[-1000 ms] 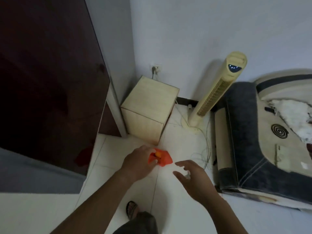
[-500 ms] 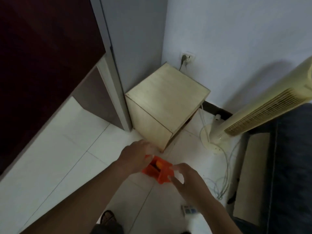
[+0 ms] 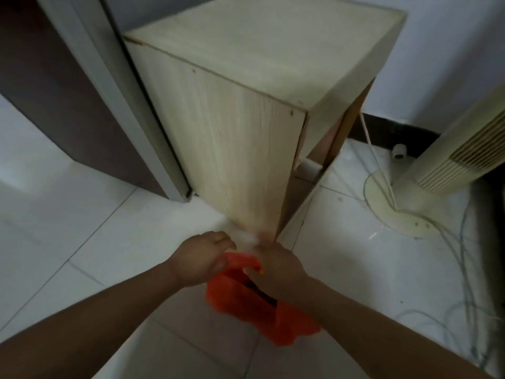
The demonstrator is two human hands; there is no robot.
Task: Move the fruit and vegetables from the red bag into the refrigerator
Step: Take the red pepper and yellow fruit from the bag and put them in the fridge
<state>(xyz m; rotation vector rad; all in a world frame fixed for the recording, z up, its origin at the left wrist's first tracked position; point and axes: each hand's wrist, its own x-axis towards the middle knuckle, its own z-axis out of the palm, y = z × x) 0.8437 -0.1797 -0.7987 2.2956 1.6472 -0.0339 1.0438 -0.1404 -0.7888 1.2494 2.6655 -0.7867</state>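
A red plastic bag (image 3: pixel 254 305) lies on the white tiled floor just in front of a pale wooden cabinet. My left hand (image 3: pixel 200 258) grips the bag's upper left edge with curled fingers. My right hand (image 3: pixel 276 265) grips the bag's upper right edge, a small orange bit showing by its fingers. The bag's mouth gapes dark between the hands; its contents are hidden. The dark maroon refrigerator (image 3: pixel 49 77) with a grey side edge stands at the upper left.
The wooden cabinet (image 3: pixel 240 127) stands against the wall, close behind the hands. A cream tower fan (image 3: pixel 448 160) on a round base stands at the right, with loose cables (image 3: pixel 461 269) trailing over the floor.
The view has dropped much closer to the floor and cabinet. My right hand has reached the bag and taken hold of its right edge; both hands now hold it.
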